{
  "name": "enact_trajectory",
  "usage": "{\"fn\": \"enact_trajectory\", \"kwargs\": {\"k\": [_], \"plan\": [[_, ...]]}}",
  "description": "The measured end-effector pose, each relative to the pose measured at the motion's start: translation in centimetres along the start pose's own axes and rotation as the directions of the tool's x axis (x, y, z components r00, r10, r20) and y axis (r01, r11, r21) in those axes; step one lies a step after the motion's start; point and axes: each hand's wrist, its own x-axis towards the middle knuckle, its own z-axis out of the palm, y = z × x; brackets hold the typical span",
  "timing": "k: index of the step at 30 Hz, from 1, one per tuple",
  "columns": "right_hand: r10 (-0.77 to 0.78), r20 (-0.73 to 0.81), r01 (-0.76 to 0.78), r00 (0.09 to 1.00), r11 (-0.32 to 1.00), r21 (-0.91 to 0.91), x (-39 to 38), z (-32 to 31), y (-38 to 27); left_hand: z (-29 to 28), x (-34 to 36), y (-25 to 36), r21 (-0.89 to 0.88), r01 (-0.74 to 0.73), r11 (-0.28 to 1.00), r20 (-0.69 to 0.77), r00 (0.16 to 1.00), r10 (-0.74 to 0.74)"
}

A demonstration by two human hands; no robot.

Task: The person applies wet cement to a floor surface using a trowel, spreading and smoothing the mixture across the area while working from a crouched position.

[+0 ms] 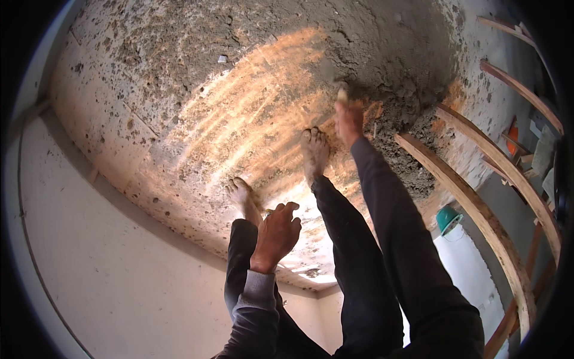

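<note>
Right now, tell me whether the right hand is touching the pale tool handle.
Touching. The head view shows the right hand wrapped around the pale tool handle, which emerges directly from the closed fingers.

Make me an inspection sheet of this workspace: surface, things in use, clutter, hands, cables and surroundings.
Surface: streaked orange-brown surface, partly covered by grey paste; bare feet on it.
Things in use: pale-handled tool, far end blurred near the paste's edge.
Clutter: small white scrap.
Hands: right hand grips the tool; left hand half-open, nothing seen in it.
Cables: none certain; dark line at far left unclear.
Surroundings: pale wall at left; wooden bars and green helmet-like thing at right.
</note>
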Motion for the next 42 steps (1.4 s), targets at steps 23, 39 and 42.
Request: {"fn": "enact_trajectory", "kwargs": {"k": [23, 39, 42], "plan": [[-0.005, 0.065, -0.027, 0.998, 0.876, 0.482, 2.6, -13.0, -7.6, -1.5, 1.3, 2.8, 0.011, -0.016, 1.000, -0.017, 1.000, 0.016], [-0.102, 0.138, 0.094, 0.985, 0.994, 0.061, 6.9, -2.5, -14.2, -2.9, 2.1, 2.8, -0.001, -0.042, 0.999, -0.043, 0.998, 0.042], [-0.144, 0.180, 0.127, 0.973, 0.986, 0.106, 8.4, -4.0, -15.5, -3.3, 1.0, 2.8, 0.021, -0.061, 0.998, -0.111, 0.992, 0.063]]}}
